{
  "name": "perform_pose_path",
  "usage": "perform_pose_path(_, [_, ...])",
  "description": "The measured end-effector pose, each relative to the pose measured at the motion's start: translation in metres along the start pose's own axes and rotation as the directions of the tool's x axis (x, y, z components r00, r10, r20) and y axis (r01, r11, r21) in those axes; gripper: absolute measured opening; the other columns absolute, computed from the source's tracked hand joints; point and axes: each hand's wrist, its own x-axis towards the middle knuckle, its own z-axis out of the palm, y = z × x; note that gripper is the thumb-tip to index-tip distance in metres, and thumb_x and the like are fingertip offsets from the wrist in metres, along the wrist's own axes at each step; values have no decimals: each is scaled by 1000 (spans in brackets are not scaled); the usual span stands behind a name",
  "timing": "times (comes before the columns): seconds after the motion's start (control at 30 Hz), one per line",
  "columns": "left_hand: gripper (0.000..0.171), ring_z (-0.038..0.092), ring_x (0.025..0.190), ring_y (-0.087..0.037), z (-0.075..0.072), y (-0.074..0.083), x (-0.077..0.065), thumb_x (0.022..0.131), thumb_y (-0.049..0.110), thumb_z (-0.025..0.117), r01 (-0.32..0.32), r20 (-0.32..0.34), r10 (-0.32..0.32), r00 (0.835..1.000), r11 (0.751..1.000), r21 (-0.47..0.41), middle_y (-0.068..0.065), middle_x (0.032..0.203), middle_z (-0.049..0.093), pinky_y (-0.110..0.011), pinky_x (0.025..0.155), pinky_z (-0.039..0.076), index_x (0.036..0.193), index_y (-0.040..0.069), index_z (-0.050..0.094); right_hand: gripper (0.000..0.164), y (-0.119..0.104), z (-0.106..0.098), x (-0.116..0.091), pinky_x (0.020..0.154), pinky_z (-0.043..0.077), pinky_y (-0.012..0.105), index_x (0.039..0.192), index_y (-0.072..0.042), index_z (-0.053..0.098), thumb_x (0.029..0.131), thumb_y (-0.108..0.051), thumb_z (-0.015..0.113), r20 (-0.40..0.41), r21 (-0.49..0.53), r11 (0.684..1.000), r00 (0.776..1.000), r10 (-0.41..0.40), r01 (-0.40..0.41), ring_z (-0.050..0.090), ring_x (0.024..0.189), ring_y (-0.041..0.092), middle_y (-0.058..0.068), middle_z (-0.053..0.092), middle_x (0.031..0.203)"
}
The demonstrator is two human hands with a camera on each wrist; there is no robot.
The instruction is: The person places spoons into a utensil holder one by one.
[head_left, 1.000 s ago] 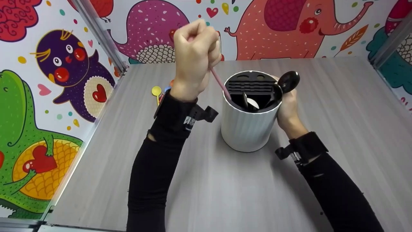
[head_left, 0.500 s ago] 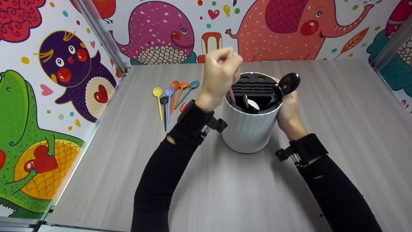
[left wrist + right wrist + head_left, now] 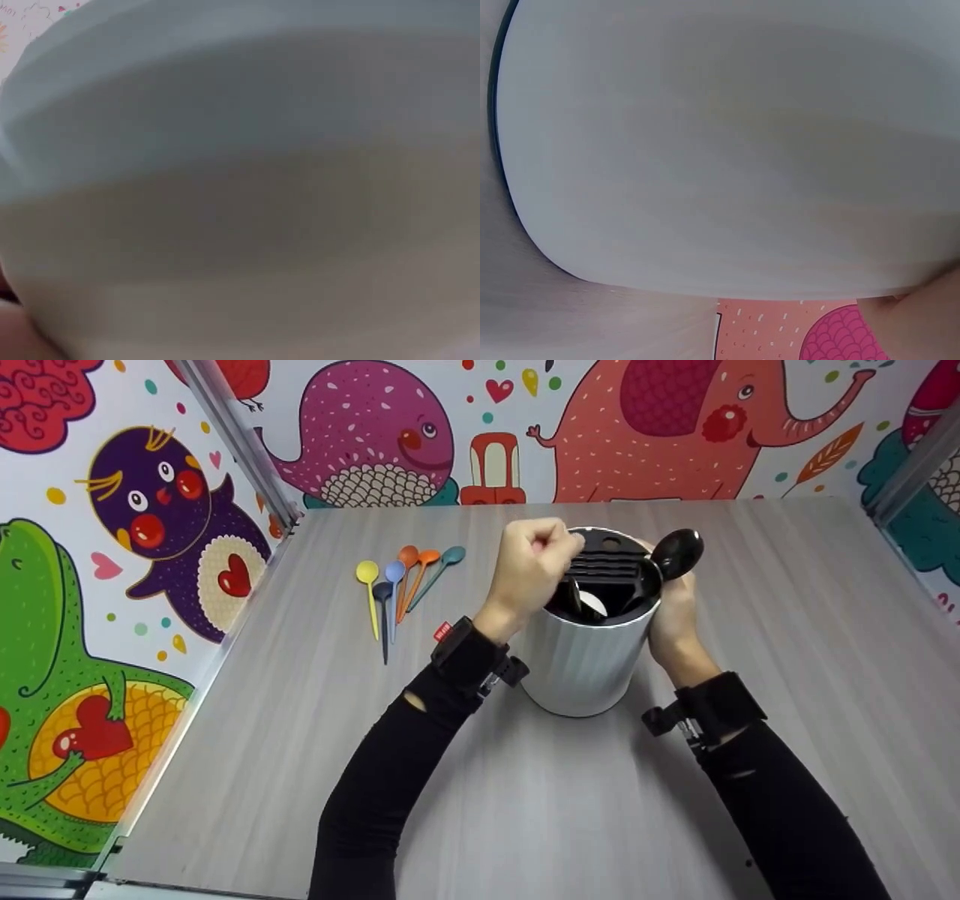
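A white ribbed utensil holder (image 3: pixel 585 667) with a black slotted insert (image 3: pixel 611 570) stands on the table. My left hand (image 3: pixel 529 566) is curled at its left rim, over the insert. It holds the thin pink handle seen earlier, which the fist and rim now hide. Around the holder's right side, my right hand (image 3: pixel 675 615) grips the wall, its fingers mostly hidden behind. A black spoon (image 3: pixel 677 553) leans out at the right rim, and a shiny spoon (image 3: pixel 592 603) sits inside. The holder's pale wall (image 3: pixel 240 210) fills the left wrist view, and its side (image 3: pixel 705 165) the right one.
Left of the holder lie several coloured spoons: a yellow one (image 3: pixel 367 572), a dark one (image 3: pixel 383 592), a blue one (image 3: pixel 394 573), orange ones (image 3: pixel 427 557) and a teal one (image 3: pixel 452 556). Cartoon-printed walls (image 3: pixel 510 405) close off the back and sides of the table (image 3: pixel 450 817).
My left hand has moved right and down to the holder's rim, lowering the pink handle into it until it is out of sight. The right hand keeps its grip on the holder.
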Motion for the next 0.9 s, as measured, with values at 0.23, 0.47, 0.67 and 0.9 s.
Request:
perform_pose_path(0.23, [44,28,50,-5,-4,-9,-6,85,6,59,-72,20,70,997,988,134,8,52,26,-21,52,23,51,18,33,48,-1,2,0,83,51,32,110,15,60,99,-28,42,-10,38,999,1000,-9,9,66,88,18,8,72,95])
perform_pose_path(0.47, [44,36,58,-7,-12,-24,-10,87,12,63,-113,39,107,993,970,214,6,53,31,-21,59,30,52,16,38,51,-1,1,-1,85,51,32,111,16,59,99,-31,42,-3,33,999,1000,-14,14,66,90,19,9,71,97])
perform_pose_path(0.67, [41,38,61,-9,-12,-30,-11,89,13,62,-128,8,130,992,968,215,3,56,37,-22,60,32,52,3,45,49,1,1,-2,86,50,32,111,14,60,99,-29,40,-6,14,1000,1000,-8,8,66,90,17,6,72,96])
perform_pose_path(0.9, [46,32,54,-6,-9,-21,-11,89,6,58,-86,-52,99,994,974,209,5,54,31,-20,53,25,49,9,36,48,0,1,-2,86,51,32,110,13,60,99,-29,40,-12,34,999,1000,5,-5,66,90,17,6,72,96])
